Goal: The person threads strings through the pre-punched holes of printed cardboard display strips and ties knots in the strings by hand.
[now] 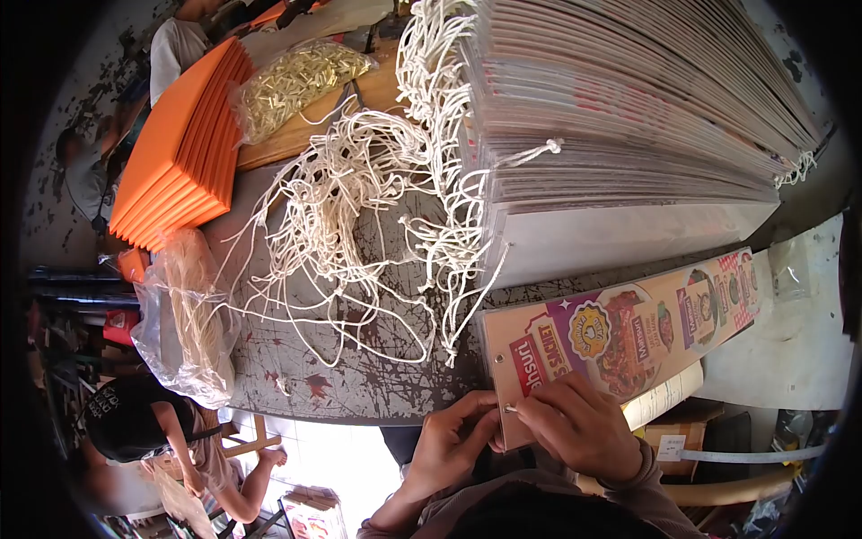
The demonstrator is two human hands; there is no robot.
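Observation:
A printed sign (620,337) with food pictures and a clear covering lies tilted at the table's front edge, its near left corner overhanging. My left hand (453,440) is closed at that corner, fingers pinched on the edge; what lies behind the edge is hidden. My right hand (579,427) rests over the sign's face, thumb and finger closed at a short white cord end (510,409) by a hole. A second eyeleted hole sits above it. Knotted white cords (350,189) lie in a loose heap beyond the sign.
A large stack of covered signs (628,135) with cords stands behind. On the left are orange folded sheets (180,144), a bag of brass-coloured pieces (301,85) and a plastic bag of cord (189,314). A person (193,449) sits at lower left. Cardboard boxes (678,436) stand at right.

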